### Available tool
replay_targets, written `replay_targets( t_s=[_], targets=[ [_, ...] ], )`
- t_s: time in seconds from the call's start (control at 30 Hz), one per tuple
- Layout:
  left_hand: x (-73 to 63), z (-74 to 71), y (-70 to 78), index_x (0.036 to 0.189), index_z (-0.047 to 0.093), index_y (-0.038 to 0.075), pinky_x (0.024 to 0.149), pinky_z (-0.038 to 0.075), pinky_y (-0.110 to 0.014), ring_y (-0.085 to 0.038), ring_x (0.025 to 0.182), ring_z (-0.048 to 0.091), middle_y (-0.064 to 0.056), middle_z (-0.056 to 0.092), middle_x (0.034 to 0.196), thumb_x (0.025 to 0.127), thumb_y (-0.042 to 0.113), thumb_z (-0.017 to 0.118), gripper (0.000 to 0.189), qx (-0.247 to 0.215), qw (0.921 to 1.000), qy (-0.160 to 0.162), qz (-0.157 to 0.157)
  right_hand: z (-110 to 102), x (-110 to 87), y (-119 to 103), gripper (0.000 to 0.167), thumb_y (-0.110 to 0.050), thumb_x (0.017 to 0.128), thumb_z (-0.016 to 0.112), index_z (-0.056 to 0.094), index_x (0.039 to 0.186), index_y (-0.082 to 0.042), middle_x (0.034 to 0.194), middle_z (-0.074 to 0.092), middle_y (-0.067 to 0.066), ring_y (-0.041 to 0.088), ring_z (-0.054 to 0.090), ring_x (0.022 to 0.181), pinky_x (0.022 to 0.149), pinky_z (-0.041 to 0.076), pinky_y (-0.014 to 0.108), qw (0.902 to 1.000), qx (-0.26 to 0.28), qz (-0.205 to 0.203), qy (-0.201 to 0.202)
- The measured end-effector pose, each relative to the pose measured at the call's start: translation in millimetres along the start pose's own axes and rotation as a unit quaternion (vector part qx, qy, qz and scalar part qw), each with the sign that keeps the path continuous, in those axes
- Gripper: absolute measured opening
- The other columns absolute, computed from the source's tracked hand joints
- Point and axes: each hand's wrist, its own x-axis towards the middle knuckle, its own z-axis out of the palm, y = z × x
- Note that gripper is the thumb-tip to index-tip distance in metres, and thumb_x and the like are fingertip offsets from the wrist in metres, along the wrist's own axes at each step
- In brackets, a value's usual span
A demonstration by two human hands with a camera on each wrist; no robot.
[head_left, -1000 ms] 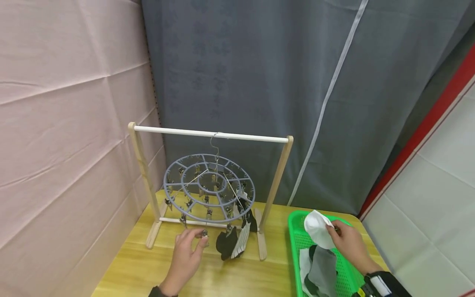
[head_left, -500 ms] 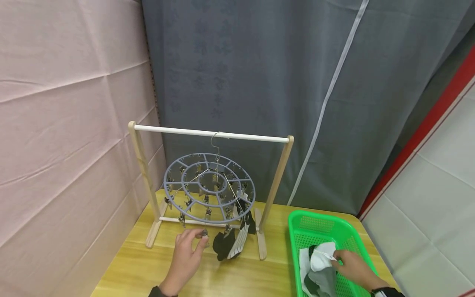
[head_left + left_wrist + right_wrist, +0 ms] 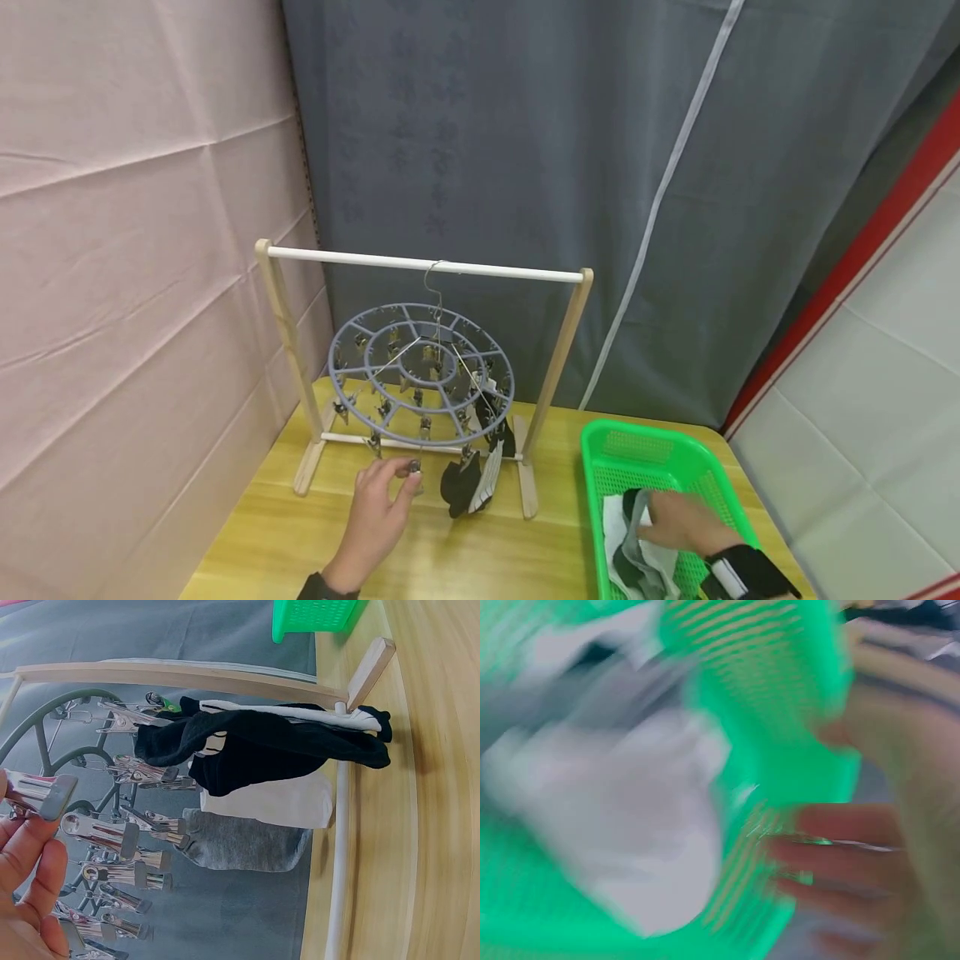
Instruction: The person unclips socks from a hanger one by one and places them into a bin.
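Observation:
My left hand [image 3: 377,508] pinches a metal clip [image 3: 43,793] between thumb and fingers, below the near edge of the round grey drying hanger [image 3: 450,408]. Black-and-white socks [image 3: 262,742], a white sock [image 3: 300,801] and a grey sock [image 3: 247,841] hang from other clips, close to this hand. My right hand [image 3: 686,523] reaches down into the green basket [image 3: 645,429], over a grey sock [image 3: 633,529] and a white sock [image 3: 645,825]. Blurred in the right wrist view, its thumb and fingers stand apart with no sock visibly between them.
A wooden stand with a white top bar [image 3: 360,260] carries the hanger on a hook. The wooden table [image 3: 480,558] extends under the stand and basket. A grey curtain [image 3: 510,150] hangs behind, with a pink cloth wall [image 3: 150,250] at left.
My right hand has lowered the white sock into the basket and let it go, then shifted over the grey sock, now bunched up. My left hand stays at its clip.

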Motion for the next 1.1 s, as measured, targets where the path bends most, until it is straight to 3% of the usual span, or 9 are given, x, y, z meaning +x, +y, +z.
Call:
replay_targets(
  t_s=[0.07, 0.1, 0.2, 0.27, 0.37, 0.67, 0.87, 0.93, 1.1],
  targets=[
    [1.2, 0.0, 1.0, 0.099, 0.069, 0.006, 0.081, 0.04, -0.031, -0.014, 0.09, 0.054, 0.001, 0.066, 0.089, 0.084, 0.014, 0.072, 0.018, -0.004, 1.0, -0.004, -0.007, -2.6, 14.9, -22.4, 0.02, -0.028, 0.082, 0.073, 0.063, 0.08, -0.012, 0.07, 0.061, 0.002, 0.014, 0.053, 0.058, 0.051, 0.037, 0.028, 0.9879, -0.027, -0.055, 0.143],
    [1.7, 0.3, 1.2, 0.1, 0.069, 0.006, 0.081, 0.04, -0.032, -0.014, 0.09, 0.054, 0.001, 0.066, 0.089, 0.084, 0.013, 0.072, 0.018, -0.003, 1.0, -0.005, -0.008, -2.3, 23.1, -35.6, 0.016, -0.025, 0.081, 0.075, 0.066, 0.083, -0.012, 0.073, 0.065, 0.003, 0.015, 0.057, 0.059, 0.05, 0.041, 0.029, 0.9708, -0.029, -0.087, 0.222],
    [2.2, -0.7, -1.1, 0.101, 0.069, 0.007, 0.082, 0.039, -0.032, -0.012, 0.089, 0.055, 0.002, 0.067, 0.089, 0.082, 0.012, 0.073, 0.02, -0.003, 1.0, -0.005, 0.0, 3.4, 43.6, -81.1, 0.03, -0.017, 0.075, 0.081, 0.07, 0.102, -0.008, 0.094, 0.073, 0.007, 0.02, 0.068, 0.079, 0.063, 0.055, 0.034, 0.8914, -0.012, -0.189, 0.412],
    [2.3, -0.7, -2.9, 0.103, 0.07, 0.008, 0.082, 0.038, -0.029, -0.01, 0.088, 0.055, 0.002, 0.069, 0.09, 0.08, 0.01, 0.075, 0.024, 0.002, 0.9999, 0.0, 0.017, 8.3, 55.7, -110.2, 0.04, -0.014, 0.073, 0.082, 0.068, 0.108, -0.004, 0.103, 0.072, 0.011, 0.025, 0.069, 0.09, 0.072, 0.057, 0.037, 0.8422, 0.009, -0.245, 0.48],
    [2.4, -0.6, -5.1, 0.106, 0.07, 0.007, 0.081, 0.037, -0.027, -0.009, 0.086, 0.057, 0.001, 0.072, 0.09, 0.078, 0.009, 0.077, 0.029, 0.013, 0.9987, 0.01, 0.047, 10.0, 69.2, -149.0, 0.048, -0.013, 0.073, 0.082, 0.065, 0.116, -0.001, 0.117, 0.069, 0.013, 0.027, 0.068, 0.102, 0.083, 0.056, 0.039, 0.8023, 0.031, -0.294, 0.519],
    [5.1, -5.2, -8.2, 0.106, 0.07, 0.005, 0.082, 0.039, -0.031, -0.019, 0.089, 0.06, -0.006, 0.073, 0.095, 0.078, 0.02, 0.077, 0.032, 0.058, 0.9894, 0.04, 0.127, 7.0, 83.4, -196.2, 0.038, -0.002, 0.071, 0.079, 0.069, 0.108, -0.003, 0.106, 0.074, 0.013, 0.028, 0.07, 0.101, 0.086, 0.056, 0.038, 0.7644, 0.079, -0.322, 0.553],
    [18.3, -8.2, 3.7, 0.088, 0.068, 0.008, 0.078, 0.034, -0.038, -0.027, 0.087, 0.05, -0.01, 0.061, 0.09, 0.098, 0.045, 0.049, 0.043, 0.122, 0.938, 0.18, 0.27, 6.7, 82.6, -200.4, 0.031, -0.003, 0.07, 0.077, 0.071, 0.101, -0.003, 0.096, 0.076, 0.011, 0.026, 0.072, 0.091, 0.081, 0.055, 0.037, 0.7395, 0.063, -0.34, 0.578],
    [24.2, -7.6, 7.9, 0.094, 0.068, 0.012, 0.078, 0.033, -0.04, -0.029, 0.091, 0.049, -0.011, 0.06, 0.096, 0.099, 0.036, 0.049, 0.032, 0.15, 0.9294, 0.177, 0.287, 7.5, 81.7, -202.4, 0.03, -0.005, 0.071, 0.076, 0.072, 0.1, -0.004, 0.096, 0.076, 0.009, 0.025, 0.071, 0.091, 0.081, 0.055, 0.037, 0.7401, 0.056, -0.337, 0.579],
    [34.6, -1.4, 8.4, 0.101, 0.069, 0.018, 0.077, 0.036, -0.042, -0.029, 0.094, 0.049, -0.01, 0.061, 0.101, 0.091, 0.027, 0.053, 0.02, 0.195, 0.9296, 0.14, 0.28, 11.6, 78.2, -212.1, 0.026, -0.006, 0.071, 0.074, 0.072, 0.097, -0.006, 0.09, 0.075, 0.006, 0.023, 0.07, 0.087, 0.076, 0.054, 0.036, 0.7391, 0.035, -0.311, 0.596]
  ],
)
